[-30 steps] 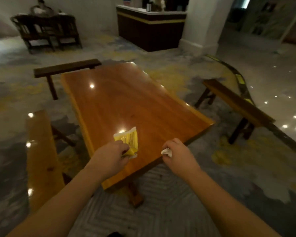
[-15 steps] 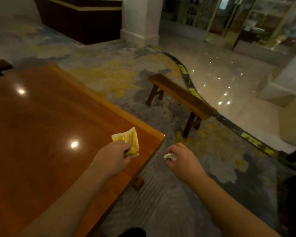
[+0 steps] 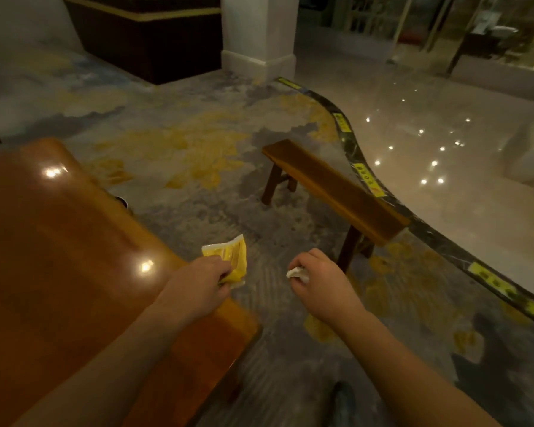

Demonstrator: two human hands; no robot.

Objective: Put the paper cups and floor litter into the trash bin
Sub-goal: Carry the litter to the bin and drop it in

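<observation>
My left hand (image 3: 199,285) grips a crumpled yellow wrapper (image 3: 232,257) that sticks up past my fingers, above the near corner of the wooden table (image 3: 59,257). My right hand (image 3: 322,280) is closed around a small white paper scrap (image 3: 297,273), held over the carpet just right of the table. No trash bin and no paper cups show in this view.
A low wooden bench (image 3: 336,186) stands on the patterned carpet ahead of my right hand. A dark curved border strip (image 3: 370,177) with yellow labels separates carpet from glossy tile. A white pillar (image 3: 256,32) and a dark counter (image 3: 154,35) stand far back.
The view has swung right: the table slid to the left and the bench and tiled floor came into view. Both hands keep their litter and now hang past the table's corner.
</observation>
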